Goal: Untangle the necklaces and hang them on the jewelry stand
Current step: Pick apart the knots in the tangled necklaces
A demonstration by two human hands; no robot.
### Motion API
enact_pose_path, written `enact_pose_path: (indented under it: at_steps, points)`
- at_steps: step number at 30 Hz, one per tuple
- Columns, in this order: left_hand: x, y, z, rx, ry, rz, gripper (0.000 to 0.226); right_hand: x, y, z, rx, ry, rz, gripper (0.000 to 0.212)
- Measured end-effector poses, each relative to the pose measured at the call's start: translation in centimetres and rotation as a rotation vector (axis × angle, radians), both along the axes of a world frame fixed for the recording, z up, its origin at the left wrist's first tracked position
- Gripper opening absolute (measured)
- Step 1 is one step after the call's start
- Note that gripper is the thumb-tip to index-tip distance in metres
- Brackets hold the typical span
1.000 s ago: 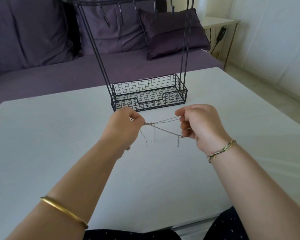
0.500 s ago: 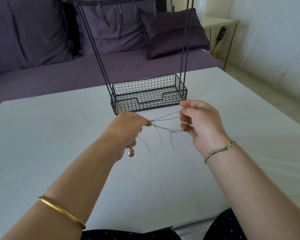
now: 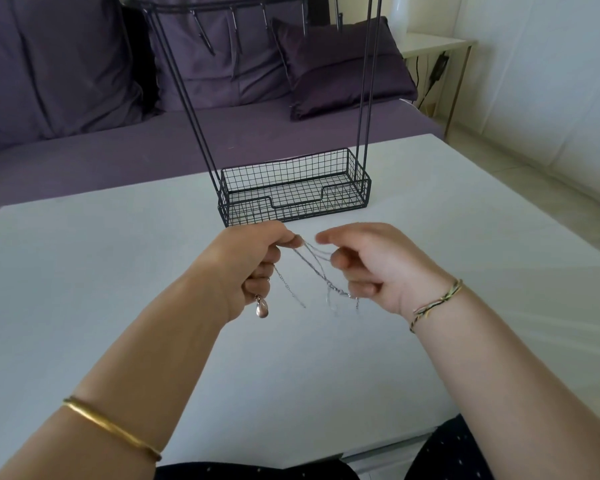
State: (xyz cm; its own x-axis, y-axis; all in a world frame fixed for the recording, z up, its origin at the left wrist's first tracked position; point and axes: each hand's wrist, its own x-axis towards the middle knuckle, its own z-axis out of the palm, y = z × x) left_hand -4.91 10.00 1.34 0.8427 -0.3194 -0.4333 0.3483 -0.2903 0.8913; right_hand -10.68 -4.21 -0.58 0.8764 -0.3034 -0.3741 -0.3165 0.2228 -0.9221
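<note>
**Tangled chains held up between your two hands**

Your left hand [image 3: 253, 265] is closed tight on the necklaces [image 3: 312, 268] — your thumb and first finger pinch the thin silver chains at the top; your other fingers are curled round more chain; a small pinkish drop pendant [image 3: 261, 308] hangs out from under that hand. Your right hand [image 3: 371, 268] is just beside it; its lower fingers are curled on the other ends of the chains; its first finger sticks out and looks blurry. The chains slant down from your left hand to your right and cross over each other; a few loose ends dangle below, above the white table [image 3: 84, 271].

The black wire jewelry stand [image 3: 291, 199] sits on the table just behind your hands, apart from the chains — a basket at the bottom, thin rods going up, and a bar with hooks [image 3: 205, 32] at the top. You have a gold bangle [image 3: 111, 427] on your left arm; a woven bracelet [image 3: 437, 301] is on your right wrist. A purple sofa [image 3: 118, 147] with a cushion [image 3: 340, 71] is behind the table.
</note>
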Motion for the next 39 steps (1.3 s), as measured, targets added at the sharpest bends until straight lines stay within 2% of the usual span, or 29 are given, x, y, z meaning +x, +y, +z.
enact_pose_path:
  at_steps: [3, 6, 9, 13, 16, 18, 23, 27, 31, 35, 39]
  points:
    - [-0.2, -0.1, 0.2, 0.031, -0.027, -0.018, 0.011, -0.2, 0.6, 0.1, -0.035, 0.004, 0.186, 0.016]
    - [-0.3, -0.1, 0.3, 0.053, -0.043, -0.037, 0.013, -0.3, 0.7, 0.0, -0.105, -0.014, 0.264, 0.011]
    - [-0.3, 0.0, 0.4, 0.094, -0.063, -0.039, 0.014, -0.2, 0.4, -0.3, -0.201, -0.069, 0.185, 0.008]
    - [-0.4, 0.2, 0.4, 0.141, -0.078, -0.057, 0.015, 0.0, 0.2, -0.8, -0.460, -0.222, 0.034, 0.006]
    - [-0.4, 0.2, 0.5, 0.124, -0.061, -0.058, 0.017, 0.2, 0.4, -0.9, -0.662, -0.335, -0.011, 0.008]
    - [-0.4, 0.2, 0.5, 0.117, -0.056, -0.057, 0.020, 0.3, 0.5, -0.9, -0.740, -0.344, -0.017, 0.008]
    - [-0.4, 0.2, 0.6, 0.108, -0.043, -0.058, 0.023, 0.3, 0.6, -0.8, -0.595, -0.303, -0.027, 0.011]
    - [-0.4, 0.2, 0.7, 0.086, -0.024, -0.054, 0.021, 0.0, 0.2, -0.4, -0.557, -0.280, -0.036, 0.011]
    - [-0.4, 0.4, 0.6, 0.052, -0.027, -0.046, 0.020, -0.4, -0.3, 0.2, -0.533, -0.149, -0.021, 0.010]
    - [-0.4, 0.5, 0.7, -0.054, 0.028, -0.038, 0.019, -0.3, -0.4, 0.2, -0.542, -0.116, 0.015, 0.024]
    - [-0.4, 0.5, 0.9, -0.172, 0.128, -0.061, 0.022, -0.2, 0.0, -0.3, -0.525, -0.073, 0.103, 0.016]
